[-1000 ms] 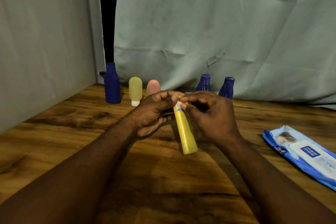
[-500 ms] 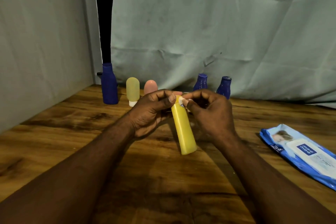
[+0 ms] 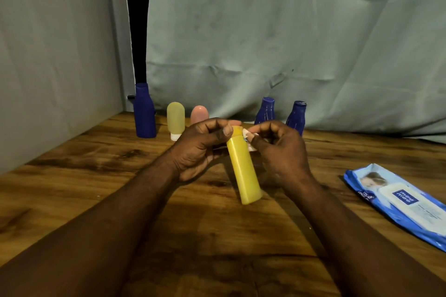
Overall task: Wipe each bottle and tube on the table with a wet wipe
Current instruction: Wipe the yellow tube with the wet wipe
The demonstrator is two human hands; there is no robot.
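Grip: left hand (image 3: 200, 149) curls round yellow bottle (image 3: 243, 171) top; right hand (image 3: 282, 152) pinches wet wipe (image 3: 246, 133) there. Behind it, hands partly hide pink tube (image 3: 199, 114) and two blue bottles (image 3: 265, 110); wipes pack (image 3: 398, 200) to its right.

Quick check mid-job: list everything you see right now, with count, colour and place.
yellow bottle: 1, yellow, tilted, between the hands
wet wipe: 1, white, at that bottle's top
blue bottles: 3, dark blue, back row
tubes: 2, pale yellow and pink, back row
wipes pack: 1, blue, table's right side
table: 1, brown wood, underneath
cloth: 1, grey-green, behind
left hand: 1, grips yellow bottle
right hand: 1, pinches wet wipe
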